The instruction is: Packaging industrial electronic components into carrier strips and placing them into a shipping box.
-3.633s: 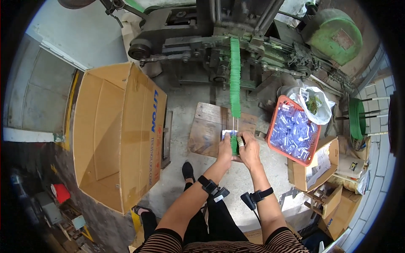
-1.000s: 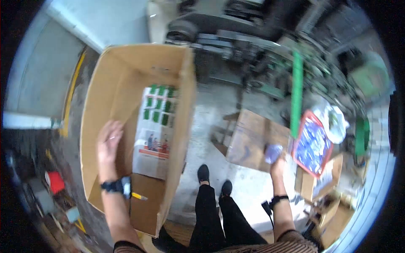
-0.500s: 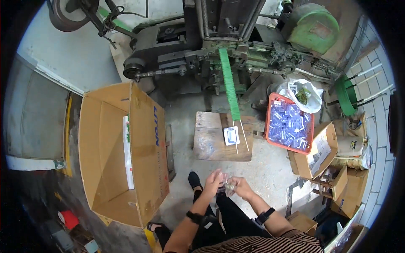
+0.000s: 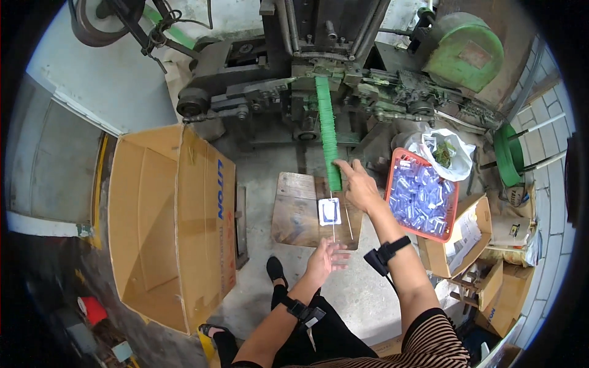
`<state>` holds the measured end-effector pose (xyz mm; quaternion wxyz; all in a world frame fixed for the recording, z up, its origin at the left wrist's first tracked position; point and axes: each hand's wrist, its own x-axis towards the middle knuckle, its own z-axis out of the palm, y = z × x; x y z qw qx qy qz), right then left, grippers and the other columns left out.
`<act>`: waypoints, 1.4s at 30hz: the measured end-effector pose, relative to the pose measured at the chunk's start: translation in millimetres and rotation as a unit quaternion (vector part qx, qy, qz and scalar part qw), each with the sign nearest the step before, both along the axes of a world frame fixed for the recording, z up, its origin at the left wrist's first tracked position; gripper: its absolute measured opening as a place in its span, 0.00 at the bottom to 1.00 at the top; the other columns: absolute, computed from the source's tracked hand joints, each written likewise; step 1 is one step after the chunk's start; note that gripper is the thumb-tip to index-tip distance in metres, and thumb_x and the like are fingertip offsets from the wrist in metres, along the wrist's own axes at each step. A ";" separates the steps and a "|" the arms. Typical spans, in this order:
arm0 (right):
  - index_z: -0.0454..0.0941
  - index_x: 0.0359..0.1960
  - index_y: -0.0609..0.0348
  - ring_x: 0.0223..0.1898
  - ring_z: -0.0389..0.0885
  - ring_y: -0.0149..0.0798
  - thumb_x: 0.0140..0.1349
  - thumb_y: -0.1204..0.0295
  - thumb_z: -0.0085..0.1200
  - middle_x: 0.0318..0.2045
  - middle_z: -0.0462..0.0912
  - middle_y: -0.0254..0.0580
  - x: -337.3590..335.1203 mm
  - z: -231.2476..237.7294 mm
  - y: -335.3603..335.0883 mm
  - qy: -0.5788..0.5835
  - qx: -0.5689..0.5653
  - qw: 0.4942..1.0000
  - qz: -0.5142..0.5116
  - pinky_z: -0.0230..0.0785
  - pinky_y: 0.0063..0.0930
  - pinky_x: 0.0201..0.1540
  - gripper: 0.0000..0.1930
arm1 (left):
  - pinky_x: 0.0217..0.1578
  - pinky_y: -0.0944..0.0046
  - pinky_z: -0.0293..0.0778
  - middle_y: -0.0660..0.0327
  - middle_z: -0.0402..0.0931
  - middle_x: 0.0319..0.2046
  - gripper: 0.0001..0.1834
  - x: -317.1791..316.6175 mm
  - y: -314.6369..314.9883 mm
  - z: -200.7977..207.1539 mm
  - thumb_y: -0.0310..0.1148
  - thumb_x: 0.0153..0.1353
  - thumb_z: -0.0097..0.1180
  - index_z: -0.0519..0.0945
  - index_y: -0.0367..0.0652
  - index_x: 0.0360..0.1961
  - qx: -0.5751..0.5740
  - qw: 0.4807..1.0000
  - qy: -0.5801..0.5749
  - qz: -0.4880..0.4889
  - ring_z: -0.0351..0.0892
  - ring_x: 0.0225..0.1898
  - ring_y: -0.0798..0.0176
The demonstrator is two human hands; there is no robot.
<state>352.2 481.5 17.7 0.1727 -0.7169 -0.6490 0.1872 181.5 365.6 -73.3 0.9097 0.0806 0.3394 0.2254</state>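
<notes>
My right hand (image 4: 361,186) reaches forward to the lower end of a long row of thin green pieces (image 4: 327,135). Its index finger is stretched out at the row's edge, and nothing shows in its grasp. The row slopes down from the machine along two thin rods (image 4: 350,224). Near the front edge of the wooden stool (image 4: 289,211), my left hand (image 4: 325,260) hangs with fingers spread; I see nothing held there. A small white-and-blue card (image 4: 329,211) lies by the rods over the stool.
A dark machine (image 4: 270,86) spans the back. To the left stands a large open cardboard box (image 4: 208,245). On the right, a red basket (image 4: 455,211) holds many clear bluish plastic pieces, beside a white bag (image 4: 457,165) and a smaller carton (image 4: 438,251).
My hands were together over my lap around something small and clear. The right has gone forward to the green row; the left has opened. A white strip at the large box no longer shows.
</notes>
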 end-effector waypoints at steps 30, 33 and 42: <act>0.78 0.31 0.61 0.36 0.74 0.52 0.45 0.83 0.44 0.32 0.75 0.52 -6.5 -31.8 -44.1 0.089 -0.034 0.995 -0.031 0.66 0.38 0.39 0.13 | 0.30 0.63 0.72 0.57 0.72 0.41 0.27 30.7 40.0 -4.8 0.56 0.63 0.27 0.63 0.47 0.51 0.028 0.997 0.046 0.047 0.75 0.37 0.59; 0.76 0.32 0.65 0.32 0.76 0.39 0.52 0.81 0.47 0.29 0.77 0.46 -10.3 -39.6 -55.8 0.226 0.068 0.968 -0.082 0.67 0.28 0.36 0.07 | 0.29 0.63 0.73 0.60 0.72 0.38 0.26 30.6 44.6 -2.0 0.55 0.63 0.29 0.64 0.47 0.50 0.025 0.998 0.022 0.050 0.76 0.35 0.62; 0.77 0.33 0.64 0.32 0.76 0.43 0.52 0.79 0.50 0.27 0.76 0.47 -31.5 -38.2 -88.6 0.046 0.092 0.994 -0.044 0.67 0.29 0.35 0.07 | 0.19 0.63 0.75 0.61 0.75 0.27 0.20 37.9 58.7 13.0 0.48 0.62 0.37 0.71 0.43 0.38 0.046 0.981 0.183 0.042 0.76 0.23 0.65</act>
